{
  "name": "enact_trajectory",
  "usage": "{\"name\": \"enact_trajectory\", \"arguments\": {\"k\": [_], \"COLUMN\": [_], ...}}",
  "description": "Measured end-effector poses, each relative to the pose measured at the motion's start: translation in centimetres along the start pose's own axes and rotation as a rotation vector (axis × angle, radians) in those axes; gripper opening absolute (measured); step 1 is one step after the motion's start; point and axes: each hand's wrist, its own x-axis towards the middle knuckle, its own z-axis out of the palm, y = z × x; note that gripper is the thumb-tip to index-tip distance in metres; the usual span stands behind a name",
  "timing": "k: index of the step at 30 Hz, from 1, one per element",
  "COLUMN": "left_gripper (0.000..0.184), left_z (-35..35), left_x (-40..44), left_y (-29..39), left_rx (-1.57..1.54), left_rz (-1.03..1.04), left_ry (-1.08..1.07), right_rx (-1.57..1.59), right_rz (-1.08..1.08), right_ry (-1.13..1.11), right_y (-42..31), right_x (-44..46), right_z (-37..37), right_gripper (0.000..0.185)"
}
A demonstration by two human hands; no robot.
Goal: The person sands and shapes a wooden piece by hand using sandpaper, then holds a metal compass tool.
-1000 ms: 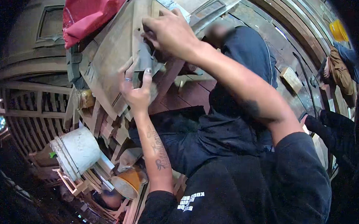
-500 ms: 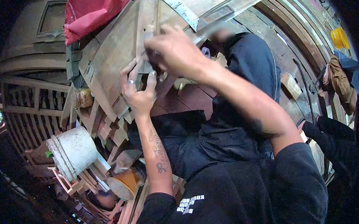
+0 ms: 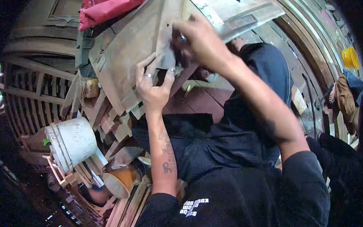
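Pale-brown wooden panel [image 3: 129,57], broad and flat, with a raised wooden strip [image 3: 172,11] running along its right part: it lies in front of the person, its near end pointing toward the left forearm. By the strip's near end is a flat grey piece of unclear material [image 3: 166,60], between the 2 hands.

The step in hand appears to be close work at this 1 small spot, the left hand [image 3: 153,90] steadying the grey piece while the right hand [image 3: 202,40] does the working. The next move seems to call for a firm left side, with the thumb clear of the right hand's path, and for pressure from the right that does not shift the grey piece.

On the left, the fingers are spread, the thumb well apart from them; the thumb tip is at the grey piece's near edge and the fingers reach along its other side. Whether they press on it or merely rest there cannot be told. A silver-coloured ring [image 3: 147,75] circles 1 finger. On the right, the fingers are curled inward above the panel, just beyond the grey piece, but blur and shadow hide their tips, so whether they grasp a tool cannot be told.
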Motion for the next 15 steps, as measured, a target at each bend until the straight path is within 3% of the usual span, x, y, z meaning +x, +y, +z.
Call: {"name": "enact_trajectory", "arguments": {"k": [3,4,7,12,15], "left_gripper": [0.042,0.041,0.042,0.043,0.043], "left_z": [0.0,0.0,0.0,0.0,0.3], "left_x": [0.3,0.2,0.0,0.0,0.1], "left_y": [0.3,0.3,0.5,0.5,0.1], "left_rx": [-0.026,-0.033,-0.035,-0.031,-0.053], "left_rz": [0.005,-0.01,-0.032,-0.039,-0.031], "left_ry": [0.004,0.004,0.008,0.021,0.046], "right_rx": [0.084,-0.057,-0.001,0.115,0.095], "right_rz": [-0.048,0.023,0.053,-0.011,0.1], "right_ry": [-0.155,-0.089,0.002,-0.156,-0.052], "right_y": [-0.7,-0.2,2.3,-0.9,1.2], "right_x": [-1.1,-0.9,1.4,-0.9,1.1], "right_z": [0.2,0.3,0.9,-0.2,-0.4], "right_gripper": [0.022,0.024,0.023,0.028,0.023]}}
